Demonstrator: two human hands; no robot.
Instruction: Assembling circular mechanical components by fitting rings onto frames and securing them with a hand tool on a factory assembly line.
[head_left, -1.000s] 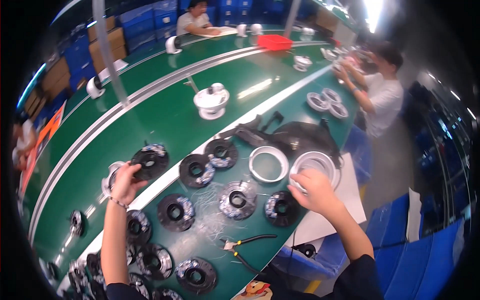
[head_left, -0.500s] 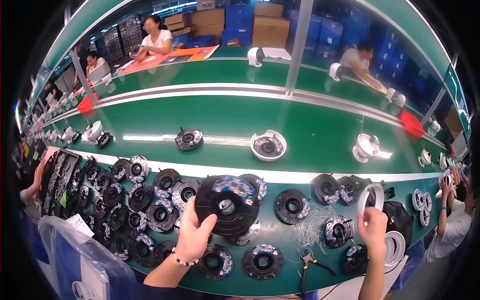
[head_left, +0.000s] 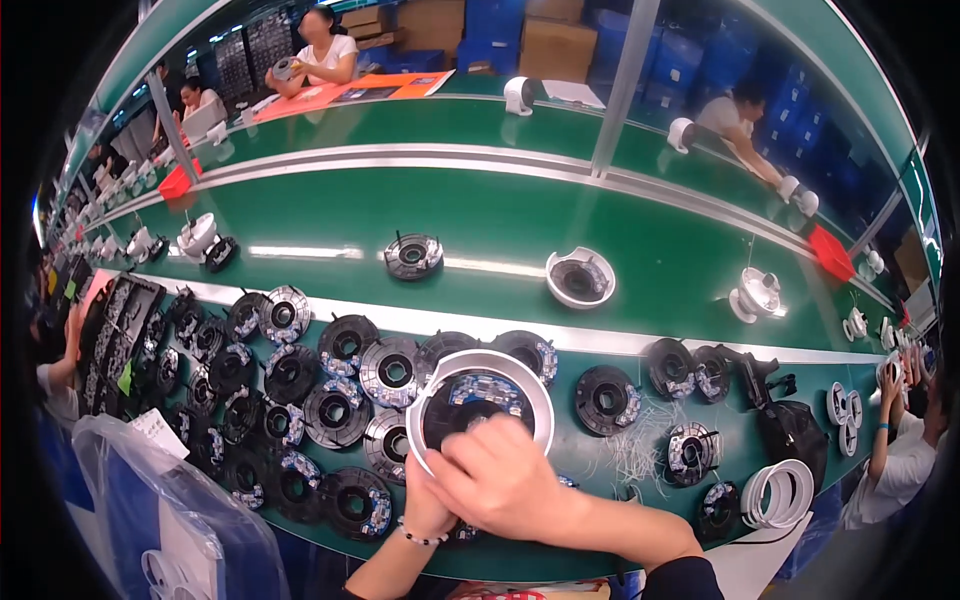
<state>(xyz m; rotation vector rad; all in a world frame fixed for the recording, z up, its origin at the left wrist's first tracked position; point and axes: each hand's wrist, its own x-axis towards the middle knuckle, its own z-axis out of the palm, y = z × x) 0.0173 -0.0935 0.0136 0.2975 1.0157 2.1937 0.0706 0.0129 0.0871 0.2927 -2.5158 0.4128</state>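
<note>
Close in front of me, a white plastic ring (head_left: 546,405) sits around a round black disc (head_left: 437,415) that carries a blue circuit board (head_left: 492,390). My left hand (head_left: 428,508) grips the pair from the lower left, its fingers mostly hidden underneath. Across the near side lies my right hand (head_left: 505,480), fingers curled over the ring's near rim and the disc's middle. Its fingertips are partly hidden, so whether the ring is fully seated cannot be told. Similar black discs (head_left: 357,502) with circuit boards lie on the green bench at my left.
A conveyor (head_left: 330,215) beyond carries a black disc (head_left: 414,257), a white housing (head_left: 581,278) and a white part on a stand (head_left: 757,294). Stacked white rings (head_left: 777,495), a black bag (head_left: 790,430) and clear plastic strips (head_left: 640,445) lie right. Other people work around.
The white ring has come from the right onto the black disc, and my right hand now meets my left. The disc is lower, and parts on the conveyor appear shifted right.
</note>
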